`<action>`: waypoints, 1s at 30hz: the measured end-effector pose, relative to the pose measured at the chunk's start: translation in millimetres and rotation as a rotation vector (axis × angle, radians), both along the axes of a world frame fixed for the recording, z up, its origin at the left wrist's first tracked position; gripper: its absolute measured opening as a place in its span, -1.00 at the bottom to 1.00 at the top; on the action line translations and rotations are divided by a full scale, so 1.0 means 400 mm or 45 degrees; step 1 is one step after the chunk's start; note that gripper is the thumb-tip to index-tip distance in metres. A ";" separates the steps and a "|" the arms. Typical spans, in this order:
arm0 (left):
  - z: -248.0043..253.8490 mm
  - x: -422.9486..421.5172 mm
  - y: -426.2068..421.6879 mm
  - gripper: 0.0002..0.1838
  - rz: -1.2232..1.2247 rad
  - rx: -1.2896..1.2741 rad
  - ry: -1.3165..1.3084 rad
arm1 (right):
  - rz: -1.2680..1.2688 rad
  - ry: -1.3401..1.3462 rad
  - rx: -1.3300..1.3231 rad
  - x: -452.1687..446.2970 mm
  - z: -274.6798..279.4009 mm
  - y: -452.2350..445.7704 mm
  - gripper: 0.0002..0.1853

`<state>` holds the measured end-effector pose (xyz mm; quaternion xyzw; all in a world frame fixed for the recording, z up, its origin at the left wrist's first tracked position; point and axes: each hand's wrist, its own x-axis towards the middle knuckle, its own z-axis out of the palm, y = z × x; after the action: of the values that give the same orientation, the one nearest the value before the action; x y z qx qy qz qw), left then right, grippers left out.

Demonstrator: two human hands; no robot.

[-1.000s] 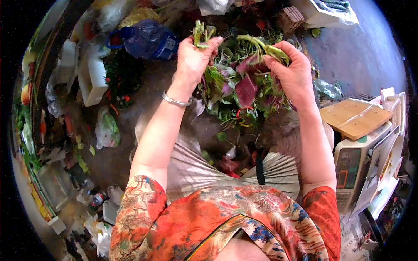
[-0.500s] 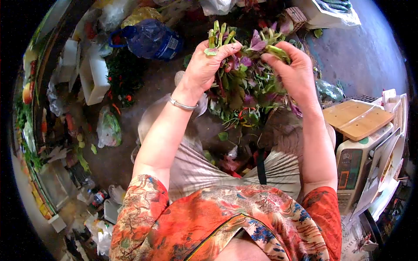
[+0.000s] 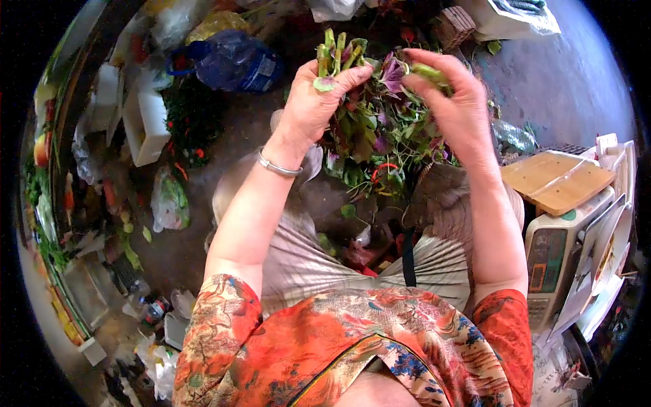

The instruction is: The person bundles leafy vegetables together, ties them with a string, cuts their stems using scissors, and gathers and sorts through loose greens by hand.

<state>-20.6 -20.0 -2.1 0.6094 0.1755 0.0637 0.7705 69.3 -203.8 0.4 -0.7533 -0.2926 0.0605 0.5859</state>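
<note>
My left hand (image 3: pixel 313 105) is closed round a bunch of leafy greens (image 3: pixel 333 54), its thick green stem ends pointing up past the thumb and its purple-green leaves hanging below. To the right, my right hand (image 3: pixel 460 102) has thumb and fingers curled about a short green stem (image 3: pixel 428 73). A purple leaf (image 3: pixel 392 73) shows between the two hands. Beneath them spreads a heap of loose greens (image 3: pixel 380 146) with purple and green leaves; the right hand and forearm cover part of it. A red-orange band (image 3: pixel 384 169) lies at the heap's near side.
At the left are a large blue plastic bottle (image 3: pixel 237 62), a white foam box (image 3: pixel 146 122), dark greens (image 3: pixel 193 119) and a plastic bag of vegetables (image 3: pixel 169 200). A scale (image 3: pixel 550 261) with a wooden board (image 3: pixel 559 180) stands at the right. Another white box (image 3: pixel 498 20) is behind.
My left hand has shifted slightly left with its bunch. The fingers of my right hand have lifted and loosened a little, and the purple leaves between the hands have dropped away.
</note>
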 end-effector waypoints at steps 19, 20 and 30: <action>0.014 -0.025 -0.024 -0.84 -0.288 -0.098 0.178 | -0.170 -0.268 -0.592 0.040 -0.048 -0.015 -0.79; 0.012 -0.028 -0.021 -0.85 -0.251 -0.069 0.176 | -0.171 -0.272 -0.591 0.041 -0.048 -0.018 -0.79; -0.002 -0.018 0.000 -0.89 -0.178 -0.182 -0.025 | 0.268 0.522 -0.066 0.017 -0.020 -0.005 -0.23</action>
<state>-27.6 -20.1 -3.0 0.5629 0.1292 0.0029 0.8164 76.3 -205.9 -7.7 -0.7054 -0.2428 0.2806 0.6039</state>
